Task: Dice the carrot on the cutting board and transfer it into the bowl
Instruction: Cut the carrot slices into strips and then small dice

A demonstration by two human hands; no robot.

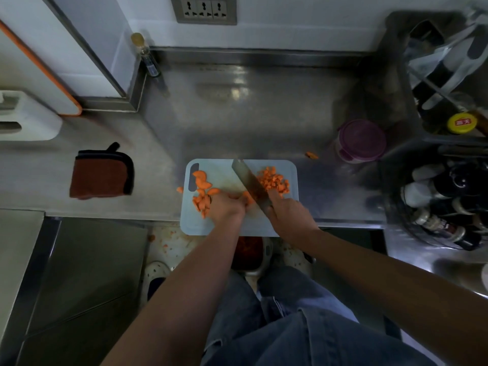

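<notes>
Carrot piece (247, 198) on pale-blue cutting board (200, 225), pinned under curled fingers of my left hand (227, 206), cleaver (249, 180) blade against it. My right hand (289, 212) grips the handle. Diced heap (273, 180) right of blade, slices (202, 190) left. Metal bowl (254, 272) below counter edge holds orange-red bits.

Steel counter (237, 114): cutting board (196, 223), cloth (100, 177), purple tub (360, 141)

Both my bare forearms reach forward; my left hand (227, 206) curls onto the carrot (248, 198), my right hand (289, 213) grips the knife (250, 183).
</notes>
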